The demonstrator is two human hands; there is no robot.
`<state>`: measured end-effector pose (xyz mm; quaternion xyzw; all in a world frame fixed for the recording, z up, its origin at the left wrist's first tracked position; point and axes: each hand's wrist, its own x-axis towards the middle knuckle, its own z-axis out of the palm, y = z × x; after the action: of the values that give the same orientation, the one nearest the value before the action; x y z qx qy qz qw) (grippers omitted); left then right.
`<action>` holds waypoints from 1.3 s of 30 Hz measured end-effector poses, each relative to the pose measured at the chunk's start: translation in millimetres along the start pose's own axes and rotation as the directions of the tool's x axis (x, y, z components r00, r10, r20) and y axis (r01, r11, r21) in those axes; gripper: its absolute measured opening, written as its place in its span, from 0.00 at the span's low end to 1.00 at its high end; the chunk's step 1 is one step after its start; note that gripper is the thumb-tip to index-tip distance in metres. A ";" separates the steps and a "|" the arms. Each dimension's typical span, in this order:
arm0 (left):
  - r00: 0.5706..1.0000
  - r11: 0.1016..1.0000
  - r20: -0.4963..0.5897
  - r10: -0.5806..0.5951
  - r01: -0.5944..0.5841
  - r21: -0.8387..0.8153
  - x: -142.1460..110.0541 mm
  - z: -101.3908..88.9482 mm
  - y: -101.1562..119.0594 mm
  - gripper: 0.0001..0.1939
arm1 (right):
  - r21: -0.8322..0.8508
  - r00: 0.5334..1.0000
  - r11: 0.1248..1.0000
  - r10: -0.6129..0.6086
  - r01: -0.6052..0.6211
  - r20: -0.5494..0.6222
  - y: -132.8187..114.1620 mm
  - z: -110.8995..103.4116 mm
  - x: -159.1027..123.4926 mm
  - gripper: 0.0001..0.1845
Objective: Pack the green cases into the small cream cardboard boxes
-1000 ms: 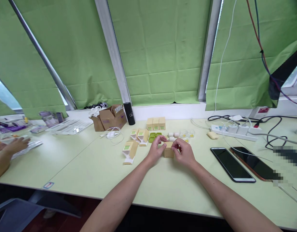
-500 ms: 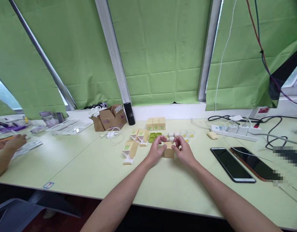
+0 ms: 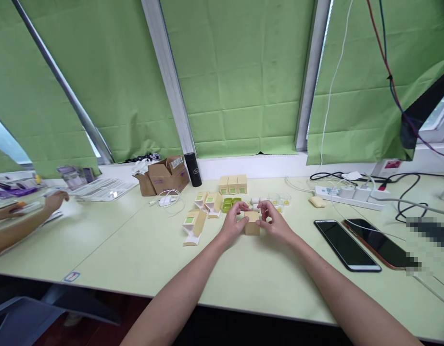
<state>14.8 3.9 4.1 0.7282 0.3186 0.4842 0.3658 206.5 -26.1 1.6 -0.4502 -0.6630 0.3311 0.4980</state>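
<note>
A small brown cardboard box (image 3: 252, 228) stands on the table between my hands. My left hand (image 3: 234, 223) is closed on its left side, thumb along the near edge. At the right side, my right hand (image 3: 274, 222) has its thumb at the box's edge and its fingers curled behind the top. Behind my hands sit a green compartmented tray (image 3: 227, 205), small white pieces (image 3: 255, 200) and clear round cups (image 3: 286, 197), partly covered by my fingers. To the left stand two unfolded boxes (image 3: 213, 203) with green labels and an open carton (image 3: 194, 223) lying nearer.
Closed labelled boxes (image 3: 233, 184) stand in a row at the back. A black bottle (image 3: 193, 169) and a large cardboard carton (image 3: 169, 177) are by the wall. Phones (image 3: 346, 245) and a power strip (image 3: 351, 197) with cables lie right. At far left are another person's hands (image 3: 54, 202).
My right fingers have loosened and lifted slightly at the box top; the box has stayed in place. At far left, the other person's hand has reached further forward and right.
</note>
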 end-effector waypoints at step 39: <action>0.976 0.991 -0.201 -0.088 0.105 0.077 5.3 -4.2 -7.9 0.19 | -0.233 0.994 0.971 0.024 -0.049 -0.111 10.6 -2.2 3.1 0.17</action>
<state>11.7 13.4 1.1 0.6755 0.4092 0.5212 0.3233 211.1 -19.3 -6.1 -0.5353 -0.6616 0.2346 0.4698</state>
